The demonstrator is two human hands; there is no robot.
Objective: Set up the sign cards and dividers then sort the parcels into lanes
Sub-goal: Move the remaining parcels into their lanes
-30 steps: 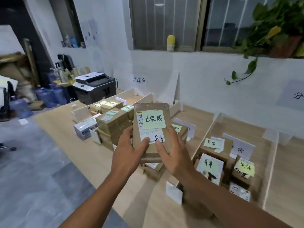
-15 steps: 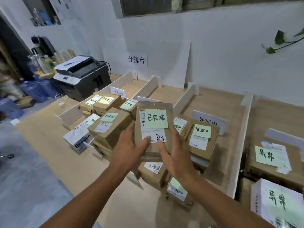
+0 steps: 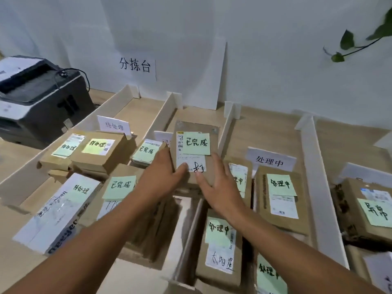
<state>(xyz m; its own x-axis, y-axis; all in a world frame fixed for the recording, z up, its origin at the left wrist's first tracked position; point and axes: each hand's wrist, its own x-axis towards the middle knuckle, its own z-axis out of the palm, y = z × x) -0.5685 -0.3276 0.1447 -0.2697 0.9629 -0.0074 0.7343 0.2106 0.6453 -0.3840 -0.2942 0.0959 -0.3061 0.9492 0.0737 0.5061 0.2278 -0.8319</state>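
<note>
Both hands on one parcel
Left hand [image 3: 158,179] and right hand [image 3: 218,185] fingers clasp the brown parcel [image 3: 196,153], apparently above the second lane.

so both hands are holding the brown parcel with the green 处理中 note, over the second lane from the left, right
Not quite: in the head view the parcel between the left hand and right hand carries a green note reading 已完成, not 处理中. Everything else is right.
</note>
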